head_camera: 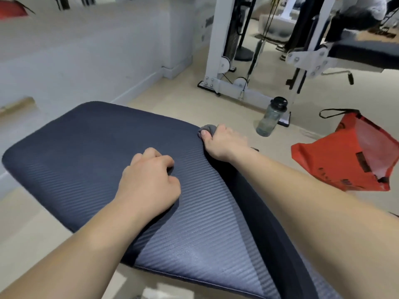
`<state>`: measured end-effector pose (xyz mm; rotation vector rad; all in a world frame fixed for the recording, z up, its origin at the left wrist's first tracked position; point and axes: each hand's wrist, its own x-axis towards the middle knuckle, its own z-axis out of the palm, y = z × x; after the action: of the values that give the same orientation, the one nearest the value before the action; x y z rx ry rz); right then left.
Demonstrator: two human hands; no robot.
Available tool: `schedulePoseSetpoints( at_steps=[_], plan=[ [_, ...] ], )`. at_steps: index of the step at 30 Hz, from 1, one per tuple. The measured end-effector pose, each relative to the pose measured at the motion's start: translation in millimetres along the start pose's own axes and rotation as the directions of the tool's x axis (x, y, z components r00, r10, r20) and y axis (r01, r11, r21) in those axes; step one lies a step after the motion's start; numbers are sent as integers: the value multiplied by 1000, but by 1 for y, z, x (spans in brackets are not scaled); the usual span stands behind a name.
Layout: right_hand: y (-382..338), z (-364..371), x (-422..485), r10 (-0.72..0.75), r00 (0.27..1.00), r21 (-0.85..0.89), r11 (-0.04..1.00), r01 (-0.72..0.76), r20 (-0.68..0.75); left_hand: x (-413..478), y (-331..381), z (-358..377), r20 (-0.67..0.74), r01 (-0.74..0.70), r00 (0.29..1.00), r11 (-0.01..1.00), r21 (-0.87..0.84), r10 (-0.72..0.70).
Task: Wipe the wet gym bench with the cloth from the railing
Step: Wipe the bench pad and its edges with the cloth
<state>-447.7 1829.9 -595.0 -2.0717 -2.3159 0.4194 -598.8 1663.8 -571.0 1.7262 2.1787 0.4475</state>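
**Cloth at the bench's edge, wiping under way**

From the head view, the bench [97, 147] fills the middle and lower frame, its dark ribbed pad running from centre left down to the bottom right. The right hand [224, 143] sits at the pad's far right edge, just right of centre, fingers and thumb clamped round a bunched grey cloth [209, 128] that presses against the rim. Only a small wad of the cloth shows above the thumb. The left hand [149, 180] rests on the pad at mid-frame, fingers curled under into a loose fist; I see nothing held in it, and it seems to be bracing.

I can't pick out wet patches from the sheen on the ribs.

On the floor at right stand a bottle [272, 117] and a red bag [336, 162], both apart from the bench.

By my reading, this is the wiping step, with the cloth at one end of a stroke. The next move calls for dragging the cloth across the pad with steady pressure, and shifting the left fist to reach under it.
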Motion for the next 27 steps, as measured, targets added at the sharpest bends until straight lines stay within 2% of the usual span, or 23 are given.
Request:
schedulePoseSetpoints(
  at_steps=[5,9,13,17,23,27],
  plan=[
    [-31,11,33,-1,999,75,997,4,-34,8,-28,-7,-100,2,995,998,-69,-9],
    [-4,16,46,-71,997,119,991,67,29,10,-34,-10,-111,-14,994,993,-115,1],
    [24,4,24,-122,992,123,985,117,35,5,-49,-17,-129,1,992,989,-146,-20],
    [22,-6,-4,-114,993,93,989,114,0,0,-72,-27,-138,52,988,992,-116,-68],
    [-33,-3,13,-136,991,35,990,136,4,2,-99,-37,-175,116,976,990,-74,-128],
    [-92,13,55,-156,987,34,987,155,31,10,-121,-45,-216,185,958,982,-34,-188]
  ],
)
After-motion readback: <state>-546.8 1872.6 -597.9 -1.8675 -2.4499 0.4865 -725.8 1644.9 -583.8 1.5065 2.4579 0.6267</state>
